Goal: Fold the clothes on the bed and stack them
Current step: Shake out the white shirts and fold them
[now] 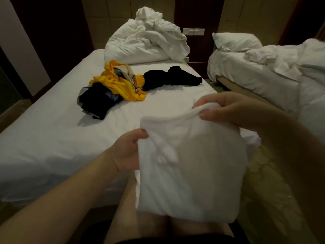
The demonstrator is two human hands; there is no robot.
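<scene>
Bare knees at 6 o'clock, white garment (190, 166) hanging above them, off the bed (52, 138). Left hand (128, 152) grips its edge at 9 o'clock; right hand (223, 108) pinches the top edge at 1 o'clock. Advice: lay it flat and smooth it before folding. Unfolded pile (114, 85) waits at 11 o'clock.

The left forearm (61, 196), entering from 7 o'clock, is bare along all of its visible length. So is the right forearm (281, 138), which enters from 4 o'clock and is large and blurred near the lens. The left hand (126, 152) and right hand (221, 108) are uncovered, with thumbnails trimmed short. At 6 o'clock are two bare thighs (126, 208). A strip of dark clothing (123, 241) crosses the bottom edge; its cut cannot be told.
</scene>
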